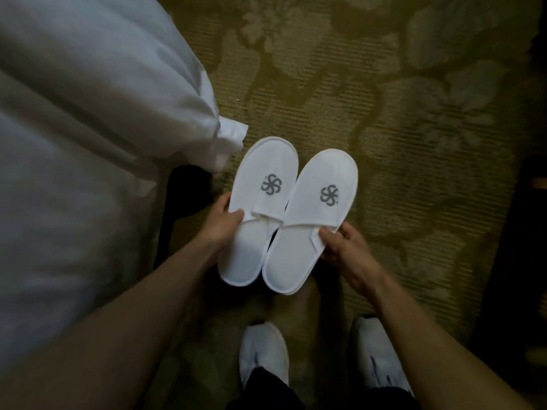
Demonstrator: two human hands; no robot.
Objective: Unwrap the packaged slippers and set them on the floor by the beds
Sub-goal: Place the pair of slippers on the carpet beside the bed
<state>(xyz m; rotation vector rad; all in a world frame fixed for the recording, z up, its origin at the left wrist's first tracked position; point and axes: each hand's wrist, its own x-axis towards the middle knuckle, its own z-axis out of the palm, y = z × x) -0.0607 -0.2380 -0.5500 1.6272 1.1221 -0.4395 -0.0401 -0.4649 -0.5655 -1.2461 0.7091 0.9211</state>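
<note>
Head view, looking straight down. Two white terry slippers, unwrapped, held side by side above the carpet, toes toward 12 o'clock, heels toward 6.

Left slipper (260,211): closed toe, grey pinwheel logo on the upper. Left hand (223,224) pinches its outer edge at 9 o'clock, thumb on top at the mouth of the upper, fingers curled beneath. Forearm runs in from 7 o'clock.

Right slipper (310,223): same logo, sits slightly lower in the frame and overlaps the inner edge of the left slipper. Right hand (344,247) grips its outer edge at 3 o'clock, thumb pressed on the insole just behind the upper, fingers wrapped under the sole. Forearm comes in from 5 o'clock.

Whether either sole touches the floor: cannot tell; the heels throw a soft shadow below them.

Surroundings: white duvet (88,128) fills the side from 8 to 11 o'clock, one corner hanging down just beside the left slipper's toe. A dark gap shows under it at 9 o'clock. Patterned olive carpet (399,99) with large floral shapes covers 12 through 4 o'clock. Dark furniture edge (521,247) at 3 o'clock, detail too dim to read. At 6 o'clock, the person's own white shoes (263,353), toes pointing up-frame, dark trouser hems over them.
</note>
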